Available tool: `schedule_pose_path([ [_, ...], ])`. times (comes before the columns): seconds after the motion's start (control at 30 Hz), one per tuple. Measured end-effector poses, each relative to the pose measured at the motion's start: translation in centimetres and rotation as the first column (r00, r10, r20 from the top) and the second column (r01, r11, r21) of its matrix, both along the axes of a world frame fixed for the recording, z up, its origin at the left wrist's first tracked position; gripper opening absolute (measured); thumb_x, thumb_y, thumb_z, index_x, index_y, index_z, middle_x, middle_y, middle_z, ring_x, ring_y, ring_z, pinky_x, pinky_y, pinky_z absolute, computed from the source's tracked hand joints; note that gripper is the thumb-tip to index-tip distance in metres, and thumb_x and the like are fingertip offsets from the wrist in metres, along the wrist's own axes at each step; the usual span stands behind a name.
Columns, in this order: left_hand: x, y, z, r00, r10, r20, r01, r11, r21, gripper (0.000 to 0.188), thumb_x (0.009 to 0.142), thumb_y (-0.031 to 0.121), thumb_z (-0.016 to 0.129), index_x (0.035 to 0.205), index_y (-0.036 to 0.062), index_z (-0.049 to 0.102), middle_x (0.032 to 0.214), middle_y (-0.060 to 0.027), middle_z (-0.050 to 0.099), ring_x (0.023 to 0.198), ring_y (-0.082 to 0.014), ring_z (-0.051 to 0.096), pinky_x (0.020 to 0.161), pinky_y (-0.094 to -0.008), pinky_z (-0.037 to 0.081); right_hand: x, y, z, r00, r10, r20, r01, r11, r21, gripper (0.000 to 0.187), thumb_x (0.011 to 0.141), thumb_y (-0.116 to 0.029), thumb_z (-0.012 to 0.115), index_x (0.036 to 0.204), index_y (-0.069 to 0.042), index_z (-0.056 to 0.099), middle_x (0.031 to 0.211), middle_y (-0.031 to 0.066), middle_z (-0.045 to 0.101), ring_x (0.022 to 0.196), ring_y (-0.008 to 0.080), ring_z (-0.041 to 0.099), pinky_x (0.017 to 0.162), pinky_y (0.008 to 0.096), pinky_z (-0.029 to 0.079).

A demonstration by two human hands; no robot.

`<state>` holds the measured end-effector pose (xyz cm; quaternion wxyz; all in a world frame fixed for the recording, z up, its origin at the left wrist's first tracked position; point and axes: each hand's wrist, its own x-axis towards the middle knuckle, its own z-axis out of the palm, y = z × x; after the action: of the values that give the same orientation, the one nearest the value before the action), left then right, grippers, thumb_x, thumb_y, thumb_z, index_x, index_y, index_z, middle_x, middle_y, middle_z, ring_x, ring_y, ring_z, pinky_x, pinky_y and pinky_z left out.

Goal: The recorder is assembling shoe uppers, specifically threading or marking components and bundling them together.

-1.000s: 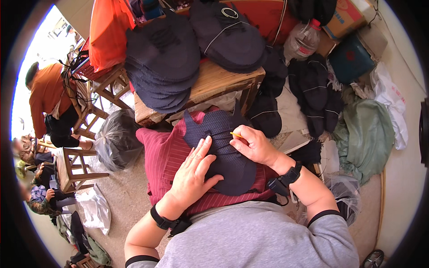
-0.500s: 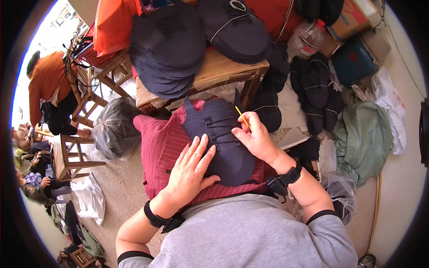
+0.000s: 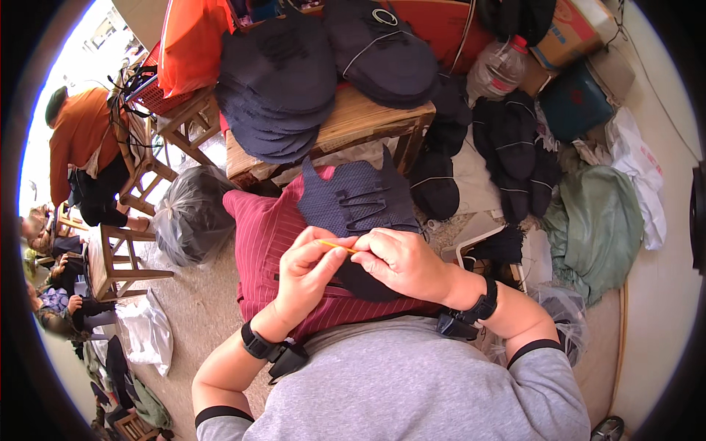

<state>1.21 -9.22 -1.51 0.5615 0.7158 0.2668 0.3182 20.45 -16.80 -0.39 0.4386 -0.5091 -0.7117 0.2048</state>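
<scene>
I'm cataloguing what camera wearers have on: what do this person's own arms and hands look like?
Short grey sleeves end in black trim. The left hand and right hand are gloveless. Each wrist wears a black strap with a dark, boxy attachment.

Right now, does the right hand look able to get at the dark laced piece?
Probably yes: the right hand is over the dark laced piece with nothing visible between, though it and the left hand hold the thin yellow stick.

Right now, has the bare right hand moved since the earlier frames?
Yes: the bare right hand has moved leftward and lower in view, farther from the brown wooden table.
</scene>
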Motion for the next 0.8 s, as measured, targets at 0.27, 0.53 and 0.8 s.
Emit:
schedule_pose_path([
  [0.27, -1.3, 0.3, 0.1, 0.919, 0.157, 0.361, 0.119, 0.765, -0.633, 0.017, 0.107, 0.017, 0.040, 0.101, 0.0050, 0.050, 0.096, -0.0128, 0.063, 0.089, -0.0233, 0.067, 0.084, -0.0424, 0.058, 3.2, 0.0, -0.9, 0.992, 0.067, 0.109, -0.067, 0.998, -0.007, 0.009, 0.088, -0.015, 0.069, 0.087, -0.007, 0.064, 0.081, 0.0053, 0.066, 0.076, 0.0250, 0.065, 0.067, 0.0378, 0.046],
  [0.53, -0.9, -0.2, 0.5, 0.946, 0.238, -0.221, -0.128, 0.899, 0.418, 0.009, 0.097, 0.002, 0.058, 0.105, 0.0000, 0.063, 0.081, -0.0090, 0.058, 0.069, -0.0179, 0.060, 0.060, -0.0305, 0.050, 4.7, 1.2, -1.8, 0.981, 0.042, 0.190, -0.023, 0.995, -0.097, 0.014, 0.085, -0.018, 0.074, 0.092, -0.011, 0.064, 0.085, -0.0003, 0.068, 0.080, 0.0164, 0.066, 0.081, 0.0336, 0.039],
  [0.8, -1.3, -0.6, 1.1, 0.875, 0.216, -0.433, 0.034, 0.865, 0.500, 0.010, 0.088, 0.002, 0.069, 0.098, 0.0008, 0.068, 0.081, -0.0121, 0.060, 0.068, -0.0269, 0.062, 0.060, -0.0353, 0.050, 4.3, 0.8, -2.9, 0.993, -0.005, 0.116, 0.018, 0.994, -0.105, 0.024, 0.082, -0.016, 0.078, 0.102, -0.012, 0.064, 0.069, -0.0033, 0.055, 0.068, 0.0138, 0.056, 0.081, 0.0323, 0.038],
])
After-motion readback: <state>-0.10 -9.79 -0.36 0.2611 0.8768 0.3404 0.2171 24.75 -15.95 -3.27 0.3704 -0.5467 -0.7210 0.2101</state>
